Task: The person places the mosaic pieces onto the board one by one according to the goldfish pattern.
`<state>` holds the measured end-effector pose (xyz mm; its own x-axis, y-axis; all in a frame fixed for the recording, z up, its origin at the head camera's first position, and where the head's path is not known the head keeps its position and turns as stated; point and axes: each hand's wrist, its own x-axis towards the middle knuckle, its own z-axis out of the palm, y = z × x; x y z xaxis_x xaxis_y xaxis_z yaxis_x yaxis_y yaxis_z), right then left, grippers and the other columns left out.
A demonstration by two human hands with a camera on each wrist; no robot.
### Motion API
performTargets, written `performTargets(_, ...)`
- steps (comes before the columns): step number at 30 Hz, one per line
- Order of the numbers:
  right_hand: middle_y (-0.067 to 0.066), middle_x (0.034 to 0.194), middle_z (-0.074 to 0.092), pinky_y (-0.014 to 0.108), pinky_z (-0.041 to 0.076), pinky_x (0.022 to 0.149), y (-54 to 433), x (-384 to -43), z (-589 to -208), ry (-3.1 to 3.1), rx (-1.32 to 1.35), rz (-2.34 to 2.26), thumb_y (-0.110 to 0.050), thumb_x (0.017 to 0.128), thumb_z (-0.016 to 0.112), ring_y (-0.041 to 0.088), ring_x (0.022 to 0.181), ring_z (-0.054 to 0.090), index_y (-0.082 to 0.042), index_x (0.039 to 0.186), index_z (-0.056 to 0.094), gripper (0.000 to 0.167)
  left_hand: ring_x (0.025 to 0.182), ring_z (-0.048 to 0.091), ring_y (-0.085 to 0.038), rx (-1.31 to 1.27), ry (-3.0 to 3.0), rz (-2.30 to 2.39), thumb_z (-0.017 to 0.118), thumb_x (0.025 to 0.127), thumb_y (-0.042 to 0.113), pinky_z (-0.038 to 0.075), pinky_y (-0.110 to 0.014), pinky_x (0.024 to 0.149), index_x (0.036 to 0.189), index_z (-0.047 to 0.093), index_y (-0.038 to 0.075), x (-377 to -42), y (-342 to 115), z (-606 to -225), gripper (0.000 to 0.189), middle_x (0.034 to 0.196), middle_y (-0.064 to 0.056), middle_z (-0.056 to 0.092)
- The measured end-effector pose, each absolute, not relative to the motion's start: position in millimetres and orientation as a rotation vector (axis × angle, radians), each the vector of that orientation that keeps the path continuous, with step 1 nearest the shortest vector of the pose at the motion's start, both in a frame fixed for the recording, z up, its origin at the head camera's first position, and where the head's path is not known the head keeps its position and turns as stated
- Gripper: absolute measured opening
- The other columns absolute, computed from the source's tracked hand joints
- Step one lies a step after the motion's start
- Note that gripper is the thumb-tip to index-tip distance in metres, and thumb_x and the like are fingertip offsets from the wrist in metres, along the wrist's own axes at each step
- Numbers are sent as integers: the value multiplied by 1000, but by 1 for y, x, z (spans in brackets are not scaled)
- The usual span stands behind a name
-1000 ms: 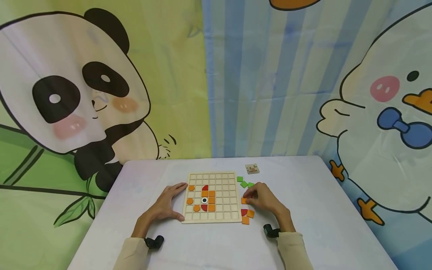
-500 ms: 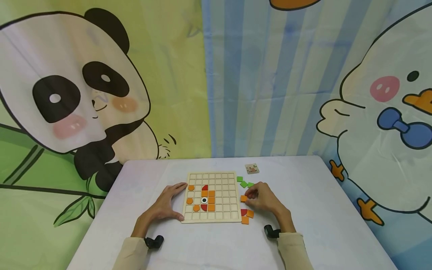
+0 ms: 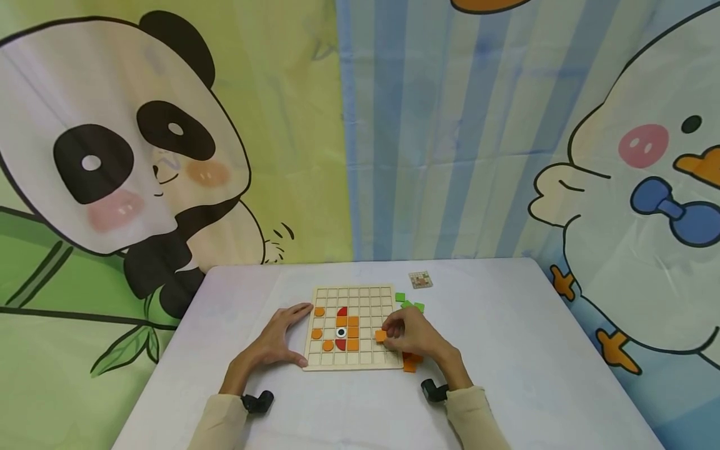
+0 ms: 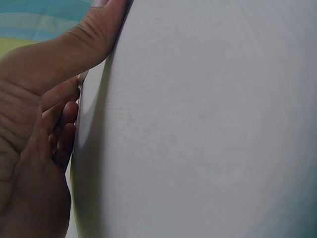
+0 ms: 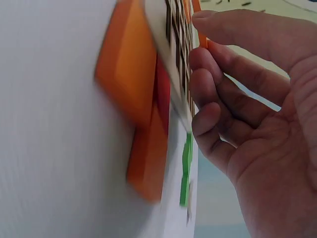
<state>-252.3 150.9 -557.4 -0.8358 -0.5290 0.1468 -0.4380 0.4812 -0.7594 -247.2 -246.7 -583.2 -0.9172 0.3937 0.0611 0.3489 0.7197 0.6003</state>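
A wooden grid board (image 3: 371, 359) lies on the white table. On its left half are orange discs (image 3: 328, 345), orange square tiles (image 3: 352, 322), red quarter-round tiles (image 3: 342, 311) and a black-and-white eye tile (image 3: 340, 332). Along the board's left edge my left hand (image 3: 275, 340) rests, thumb at the near corner and fingers higher up, spread apart. My right hand (image 3: 419, 337) pinches one orange square tile (image 3: 380, 337) between thumb and index finger, over the board's right part. In the right wrist view the pinched tile (image 5: 200, 32) shows only in part.
Right of the board lie loose orange tiles (image 5: 148, 153), with a red tile (image 5: 162, 91) among them. Several green square tiles (image 3: 400, 297) sit farther back, partly behind the right hand. A small patterned card (image 3: 420, 279) lies near the far table edge.
My right hand has picked up an orange square tile from beside the board and carried it left over the grid. The left hand stays at the board's edge.
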Motion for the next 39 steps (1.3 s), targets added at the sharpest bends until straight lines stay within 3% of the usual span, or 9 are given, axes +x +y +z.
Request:
performTargets(12,-7,85,73,23,59,70,124,-247,-558,2581,-848,-1209,-11,86,93,6,73,64,-9,98,83,16,145,46,-38,601,2833,1001,109,54,48,40,-71,122,168,45,13,-245,-245,-579,136,174,-13,44)
performTargets(25,-5,84,72,21,57,70,110,-246,-557,2621,-917,-1139,-7,85,92,3,73,61,-8,97,84,15,145,46,-37,600,2856,972,109,53,51,41,-70,122,168,45,15,-247,-246,-584,136,174,-10,44)
performTargets(34,5,95,79,23,58,74,117,-239,-550,2605,-868,-1154,-11,85,94,8,79,65,-3,107,84,26,150,43,-41,594,2827,996,108,55,51,39,-72,123,168,44,15,-241,-246,-589,135,175,-11,42)
performTargets(39,11,100,80,31,61,77,135,-238,-540,2642,-878,-1187,-12,88,92,21,85,70,0,113,83,30,149,43,-40,601,2843,995,108,55,49,40,-72,122,168,44,17,-244,-247,-587,134,175,-10,42)
